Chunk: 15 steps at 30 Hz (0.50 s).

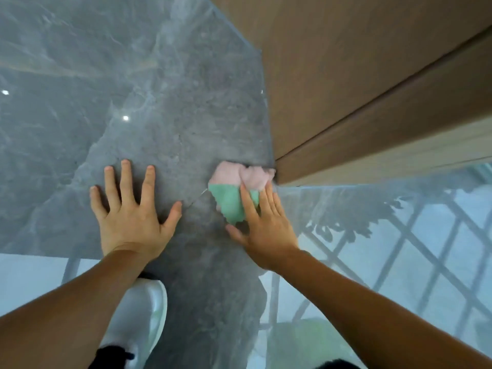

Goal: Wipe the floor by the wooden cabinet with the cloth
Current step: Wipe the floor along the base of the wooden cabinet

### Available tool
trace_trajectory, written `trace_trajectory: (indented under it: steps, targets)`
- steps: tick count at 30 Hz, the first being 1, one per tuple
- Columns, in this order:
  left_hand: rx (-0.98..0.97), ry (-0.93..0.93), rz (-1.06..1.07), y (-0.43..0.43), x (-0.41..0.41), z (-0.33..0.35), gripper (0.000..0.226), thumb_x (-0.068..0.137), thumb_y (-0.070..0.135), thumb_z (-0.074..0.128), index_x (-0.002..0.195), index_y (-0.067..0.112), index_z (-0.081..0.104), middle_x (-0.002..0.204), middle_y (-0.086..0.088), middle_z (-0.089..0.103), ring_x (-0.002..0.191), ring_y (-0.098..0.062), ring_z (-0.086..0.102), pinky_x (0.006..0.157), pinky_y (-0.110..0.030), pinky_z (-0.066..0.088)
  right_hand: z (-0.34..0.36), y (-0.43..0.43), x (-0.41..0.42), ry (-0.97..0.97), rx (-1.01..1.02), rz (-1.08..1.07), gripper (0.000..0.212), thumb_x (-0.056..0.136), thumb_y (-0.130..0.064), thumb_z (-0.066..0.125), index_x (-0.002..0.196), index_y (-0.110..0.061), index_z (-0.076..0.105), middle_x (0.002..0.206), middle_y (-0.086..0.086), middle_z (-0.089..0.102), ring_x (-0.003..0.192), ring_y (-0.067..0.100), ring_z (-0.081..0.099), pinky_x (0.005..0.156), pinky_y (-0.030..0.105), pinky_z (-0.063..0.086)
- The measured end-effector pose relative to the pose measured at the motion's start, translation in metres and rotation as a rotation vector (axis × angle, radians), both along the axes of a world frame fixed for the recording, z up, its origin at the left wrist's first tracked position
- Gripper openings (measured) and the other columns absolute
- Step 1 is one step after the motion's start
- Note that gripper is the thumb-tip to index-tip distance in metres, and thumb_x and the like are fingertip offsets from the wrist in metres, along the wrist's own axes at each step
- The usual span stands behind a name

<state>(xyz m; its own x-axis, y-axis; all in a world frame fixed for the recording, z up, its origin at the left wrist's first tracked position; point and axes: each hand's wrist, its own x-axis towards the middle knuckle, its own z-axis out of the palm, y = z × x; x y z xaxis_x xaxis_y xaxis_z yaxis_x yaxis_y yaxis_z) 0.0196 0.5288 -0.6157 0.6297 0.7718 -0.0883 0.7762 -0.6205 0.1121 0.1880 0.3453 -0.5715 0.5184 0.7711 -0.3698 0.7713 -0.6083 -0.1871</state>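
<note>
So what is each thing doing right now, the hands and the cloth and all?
cloth, bunched on the floor, against the wooden cabinet corner.
right hand, straight fingers pressing the cloth.
left hand, spread flat on the floor, holding nothing.
floor, glossy, with reflections.
shoe, planted on the floor.

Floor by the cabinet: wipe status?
Under way. The right hand presses the cloth onto the floor at the corner of the wooden cabinet; the left hand lies flat on the floor. No streaks show what is done; the strip along the cabinet may remain.
</note>
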Motion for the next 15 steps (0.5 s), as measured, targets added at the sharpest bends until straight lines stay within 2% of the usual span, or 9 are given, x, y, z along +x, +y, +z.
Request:
trace_trajectory:
  steps: [2,3,4,6,8,9,10,12,15]
  targets:
    - [-0.015,-0.021,-0.002,0.0,-0.001,-0.001,0.087,0.086,0.075,0.027,0.157,0.023,0.024,0.166,-0.019,0.015,0.153,-0.044,0.009,0.119,-0.063,0.006,0.004,-0.063,0.013,-0.007,-0.087,0.166,0.082,0.088,-0.065,0.035,0.153,-0.023,0.01,0.157,0.025,0.022,0.148,0.04,0.01,0.119,0.044,0.004]
    - [-0.02,-0.03,-0.004,0.001,-0.001,-0.003,0.087,0.086,0.074,0.028,0.157,0.024,0.022,0.166,-0.019,0.014,0.154,-0.044,0.008,0.118,-0.064,0.006,0.006,-0.091,0.032,-0.045,-0.123,0.176,0.081,0.089,-0.065,0.036,0.153,-0.023,0.011,0.156,0.026,0.024,0.147,0.041,0.014,0.119,0.045,0.006]
    - [-0.022,-0.034,-0.005,0.001,-0.001,-0.005,0.087,0.087,0.074,0.028,0.157,0.024,0.02,0.166,-0.02,0.013,0.154,-0.044,0.007,0.118,-0.064,0.006,0.008,-0.12,0.058,-0.09,-0.157,0.096,0.08,0.089,-0.064,0.037,0.153,-0.024,0.011,0.156,0.027,0.024,0.146,0.043,0.017,0.119,0.046,0.011]
    - [-0.026,-0.036,-0.013,0.0,-0.001,-0.007,0.086,0.087,0.074,0.028,0.157,0.025,0.017,0.167,-0.02,0.012,0.154,-0.045,0.007,0.118,-0.065,0.006,0.013,-0.172,0.123,-0.12,-0.26,-0.293,0.077,0.092,-0.06,0.039,0.153,-0.027,0.007,0.159,0.025,0.016,0.144,0.046,0.02,0.117,0.051,0.022]
    - [-0.021,-0.035,-0.015,0.0,-0.002,-0.008,0.085,0.088,0.073,0.029,0.157,0.025,0.017,0.167,-0.021,0.012,0.154,-0.046,0.007,0.118,-0.065,0.006,0.018,-0.198,0.172,-0.038,-0.327,-0.745,0.078,0.091,-0.063,0.035,0.153,-0.027,0.005,0.16,0.024,0.012,0.144,0.048,0.019,0.118,0.052,0.022]
    - [-0.022,-0.037,-0.011,-0.001,-0.002,-0.007,0.085,0.088,0.072,0.03,0.157,0.025,0.017,0.166,-0.022,0.013,0.153,-0.046,0.008,0.118,-0.066,0.006,0.017,-0.2,0.18,-0.004,-0.312,-0.882,0.084,0.088,-0.069,0.033,0.153,-0.027,0.002,0.161,0.024,0.011,0.144,0.047,0.017,0.119,0.052,0.02]
    - [-0.021,-0.042,-0.009,-0.002,-0.001,-0.006,0.084,0.088,0.072,0.03,0.157,0.025,0.018,0.166,-0.022,0.014,0.153,-0.046,0.008,0.118,-0.066,0.007,0.012,-0.193,0.175,0.009,-0.283,-0.928,0.091,0.084,-0.075,0.033,0.153,-0.026,0.001,0.161,0.024,0.009,0.146,0.046,0.013,0.12,0.052,0.017]
    - [-0.023,-0.038,-0.003,-0.004,0.0,-0.004,0.084,0.088,0.072,0.03,0.156,0.024,0.018,0.167,-0.022,0.013,0.153,-0.046,0.008,0.117,-0.067,0.007,0.004,-0.16,0.138,-0.005,-0.158,-0.815,0.1,0.078,-0.08,0.036,0.153,-0.024,0.001,0.161,0.024,0.004,0.148,0.043,0.003,0.122,0.052,0.01]
    - [-0.074,0.065,0.001,-0.003,0.002,0.0,0.088,0.086,0.075,0.025,0.157,0.024,0.015,0.168,-0.021,0.008,0.154,-0.045,0.004,0.118,-0.066,0.005,0.004,-0.105,0.051,0.046,0.03,-0.377,0.1,0.076,-0.079,0.04,0.153,-0.025,0.007,0.162,0.021,0.003,0.149,0.039,-0.004,0.121,0.047,0.003]
